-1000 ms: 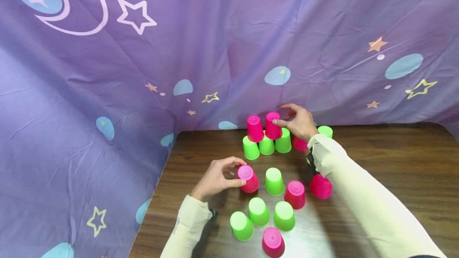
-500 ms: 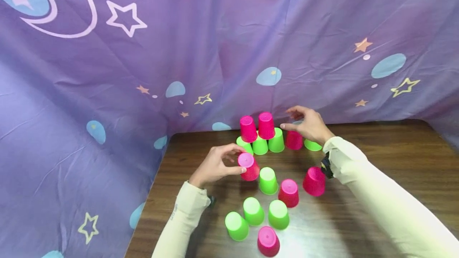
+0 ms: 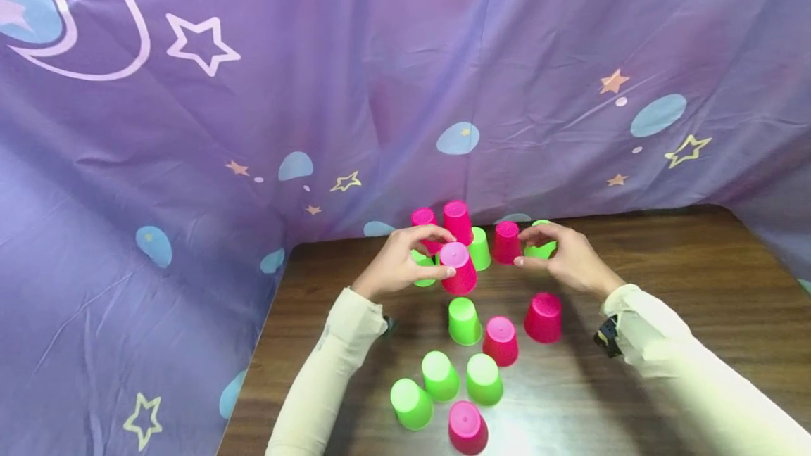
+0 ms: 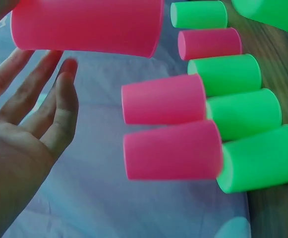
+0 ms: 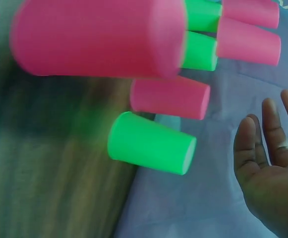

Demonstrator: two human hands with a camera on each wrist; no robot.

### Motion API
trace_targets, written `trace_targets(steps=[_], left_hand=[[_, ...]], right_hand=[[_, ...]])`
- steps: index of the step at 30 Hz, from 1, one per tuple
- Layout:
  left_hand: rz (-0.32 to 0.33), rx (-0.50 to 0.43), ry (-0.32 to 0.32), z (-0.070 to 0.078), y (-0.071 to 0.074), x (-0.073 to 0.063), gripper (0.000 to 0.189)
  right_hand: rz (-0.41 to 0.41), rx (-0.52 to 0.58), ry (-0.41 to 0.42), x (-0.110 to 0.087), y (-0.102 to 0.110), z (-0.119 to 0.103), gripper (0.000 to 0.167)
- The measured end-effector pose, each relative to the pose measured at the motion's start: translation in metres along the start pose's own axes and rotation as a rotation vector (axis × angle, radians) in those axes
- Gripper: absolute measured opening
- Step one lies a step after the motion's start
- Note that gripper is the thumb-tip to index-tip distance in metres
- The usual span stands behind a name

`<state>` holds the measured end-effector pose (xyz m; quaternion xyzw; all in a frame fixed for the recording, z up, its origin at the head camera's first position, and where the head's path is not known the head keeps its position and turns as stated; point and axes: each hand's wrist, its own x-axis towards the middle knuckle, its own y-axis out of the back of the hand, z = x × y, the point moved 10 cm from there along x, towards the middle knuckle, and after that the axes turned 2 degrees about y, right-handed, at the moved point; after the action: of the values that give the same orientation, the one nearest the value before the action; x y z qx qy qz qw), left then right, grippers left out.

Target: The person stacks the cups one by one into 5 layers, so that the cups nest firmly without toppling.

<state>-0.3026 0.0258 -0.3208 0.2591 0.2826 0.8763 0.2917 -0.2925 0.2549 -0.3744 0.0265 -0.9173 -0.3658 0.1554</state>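
Observation:
My left hand (image 3: 402, 264) pinches a pink cup (image 3: 459, 269) between thumb and fingers. The cup is upside down, raised off the table in front of a small stack. That stack has two pink cups (image 4: 172, 151) side by side on three green cups (image 4: 260, 157), all mouth down; the held cup partly covers it in the head view. To the right stands another pink cup (image 3: 507, 243), then a green cup (image 5: 151, 144), partly behind my right hand (image 3: 573, 259). The right hand holds nothing; its fingers are loosely bent, with the thumb close to that pink cup in the head view.
Several upside-down cups stand nearer on the wooden table (image 3: 671, 266), among them a green cup (image 3: 464, 322), a pink cup (image 3: 500, 342) and another pink cup (image 3: 543, 317). A purple patterned cloth (image 3: 380, 90) hangs behind and left of the table.
My left hand has lifted its pink cup up and toward the stack. My right hand has come away from the stack's right upper cup, let it go, and moved right.

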Motion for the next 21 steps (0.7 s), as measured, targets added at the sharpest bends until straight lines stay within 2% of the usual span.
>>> trace_targets(steps=[5,10,16,21], left_hand=[[0.054,-0.003,-0.031,0.006,0.001,0.022,0.045],[0.088,0.063,-0.011,0.011,0.002,0.046,0.043],[0.070,0.145,0.021,0.014,-0.005,0.074,0.046],[0.057,0.180,0.050,0.007,-0.017,0.093,0.045]], right_hand=[[-0.001,0.002,-0.002,-0.029,-0.005,0.009,0.042],[-0.001,-0.017,0.017,-0.055,-0.013,0.014,0.043],[0.008,0.008,-0.008,-0.076,-0.017,0.025,0.048],[0.040,-0.005,-0.014,-0.087,-0.019,0.031,0.051]])
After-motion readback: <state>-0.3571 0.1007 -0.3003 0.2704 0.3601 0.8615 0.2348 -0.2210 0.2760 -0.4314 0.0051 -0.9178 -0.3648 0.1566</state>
